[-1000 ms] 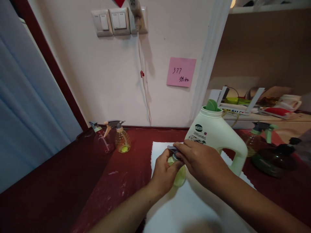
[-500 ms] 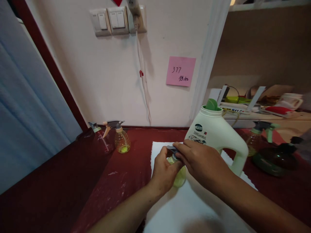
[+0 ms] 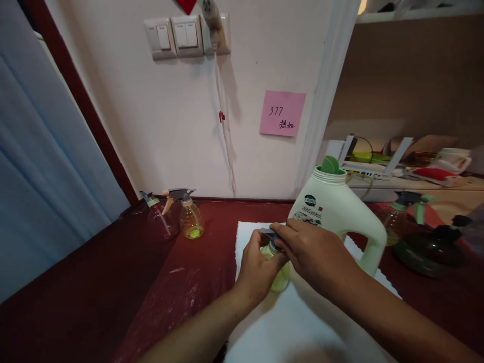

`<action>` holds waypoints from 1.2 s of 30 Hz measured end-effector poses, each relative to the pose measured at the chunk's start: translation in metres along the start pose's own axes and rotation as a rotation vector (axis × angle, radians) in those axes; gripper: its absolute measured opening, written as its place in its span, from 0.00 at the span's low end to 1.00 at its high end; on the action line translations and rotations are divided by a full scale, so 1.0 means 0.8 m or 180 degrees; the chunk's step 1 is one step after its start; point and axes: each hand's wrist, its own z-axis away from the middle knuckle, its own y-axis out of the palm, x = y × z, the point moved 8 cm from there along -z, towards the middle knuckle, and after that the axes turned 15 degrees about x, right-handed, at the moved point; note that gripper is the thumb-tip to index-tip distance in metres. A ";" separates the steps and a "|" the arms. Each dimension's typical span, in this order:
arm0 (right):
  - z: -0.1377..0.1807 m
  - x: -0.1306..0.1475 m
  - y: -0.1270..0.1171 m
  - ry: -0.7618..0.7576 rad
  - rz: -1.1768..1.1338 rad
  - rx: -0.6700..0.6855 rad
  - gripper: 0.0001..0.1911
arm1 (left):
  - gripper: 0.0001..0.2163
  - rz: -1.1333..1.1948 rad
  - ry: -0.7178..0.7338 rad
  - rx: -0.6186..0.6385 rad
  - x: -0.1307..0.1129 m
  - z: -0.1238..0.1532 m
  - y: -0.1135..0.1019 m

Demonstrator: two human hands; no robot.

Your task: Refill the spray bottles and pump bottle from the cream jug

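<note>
Translucent yellow-green spray bottle [image 3: 281,280] on white cloth [image 3: 280,325]
My left hand [image 3: 254,267] grips its neck; my right hand [image 3: 312,246] clasps its grey plastic spray head [image 3: 268,233].

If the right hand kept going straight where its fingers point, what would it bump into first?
The grey spray head of the yellow-green spray bottle, right at the right hand's fingertips. Beyond it, probably the left hand, though depth is unclear.
</note>
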 end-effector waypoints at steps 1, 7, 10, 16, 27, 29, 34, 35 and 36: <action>0.000 0.000 0.000 0.0008 -0.0004 0.0004 0.14 | 0.16 -0.0002 -0.0029 -0.0068 0.001 -0.001 -0.001; 0.000 -0.002 0.001 0.0011 -0.0027 0.0026 0.15 | 0.10 -0.0106 0.0060 0.0004 -0.008 -0.003 -0.003; 0.000 -0.002 0.003 0.0003 -0.0030 0.0036 0.15 | 0.08 -0.0199 0.0165 0.0321 -0.008 -0.003 -0.002; 0.000 0.000 0.002 -0.0024 -0.0043 0.0048 0.16 | 0.08 -0.0551 0.0083 0.0570 -0.010 0.000 0.003; 0.000 -0.002 0.002 0.0039 -0.0026 0.0085 0.15 | 0.11 -0.0480 0.0010 0.0078 -0.003 -0.004 -0.004; 0.001 -0.003 0.003 0.0038 -0.0015 0.0094 0.16 | 0.12 -0.0364 0.0024 0.0293 0.001 -0.005 -0.004; 0.001 -0.002 0.003 0.0018 0.0003 0.0086 0.15 | 0.12 -0.0046 -0.0068 0.1020 0.002 -0.009 0.003; 0.000 -0.002 0.003 0.0015 0.0001 0.0077 0.15 | 0.11 -0.0056 -0.0077 0.1046 0.000 -0.010 0.003; 0.000 -0.002 0.002 0.0015 -0.0003 0.0068 0.15 | 0.12 -0.0051 -0.0071 0.1020 -0.002 -0.010 0.003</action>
